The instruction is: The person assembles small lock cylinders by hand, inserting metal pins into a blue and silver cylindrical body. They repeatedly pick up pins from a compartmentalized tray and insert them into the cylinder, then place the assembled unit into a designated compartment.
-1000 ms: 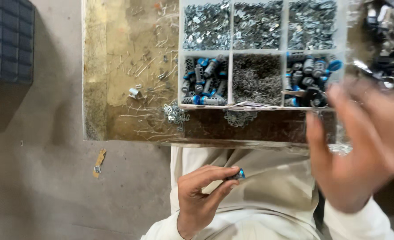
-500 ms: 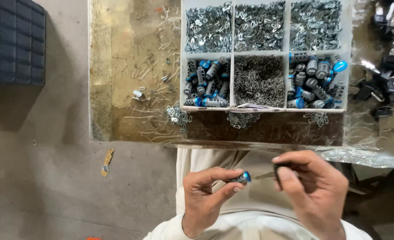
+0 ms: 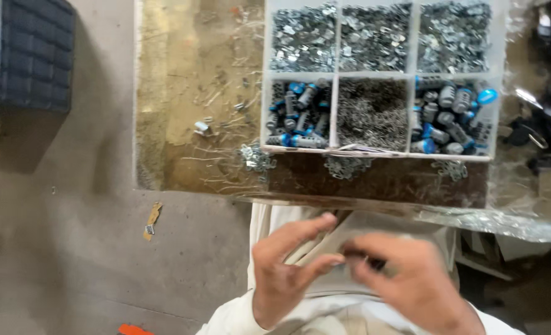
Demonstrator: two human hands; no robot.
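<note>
- Left hand (image 3: 288, 273) and right hand (image 3: 412, 282) meet fingertip to fingertip over the lap.
- Whatever they pinch is blurred; its axis and the grip cannot be told.
- Compartment tray (image 3: 334, 75) sits on the bench beyond.

A pale, matt plastic compartment tray (image 3: 334, 75) holds shiny grey metal bits and blue-capped metal cylinders (image 3: 300, 115), resting on a worn, rough, dusty wooden bench (image 3: 188, 93) above dull, stained concrete floor (image 3: 70, 236).
</note>
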